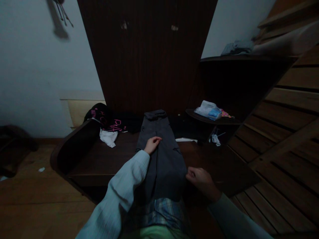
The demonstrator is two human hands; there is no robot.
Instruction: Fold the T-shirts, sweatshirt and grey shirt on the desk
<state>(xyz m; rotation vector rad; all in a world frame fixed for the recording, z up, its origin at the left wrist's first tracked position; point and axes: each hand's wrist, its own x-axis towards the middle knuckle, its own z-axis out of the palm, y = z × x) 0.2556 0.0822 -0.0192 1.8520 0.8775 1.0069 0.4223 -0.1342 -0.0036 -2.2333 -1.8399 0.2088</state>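
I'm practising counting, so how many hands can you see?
2: the left hand is over the middle of the grey garment, and the right hand is at its right edge.

The garment [168, 162] is grey, black-marked — the left sleeve [122, 186] pale blue.

Dark wooden bench [99, 162] with a tall dark panel [149, 66] behind; at its left end, black fabric [100, 114] with pink lettering, crumpled white cloth [109, 137] just in front. On a small rounded shelf [191, 114] at right, a white-and-blue packet [208, 111]. Far right, wooden slats [281, 99].
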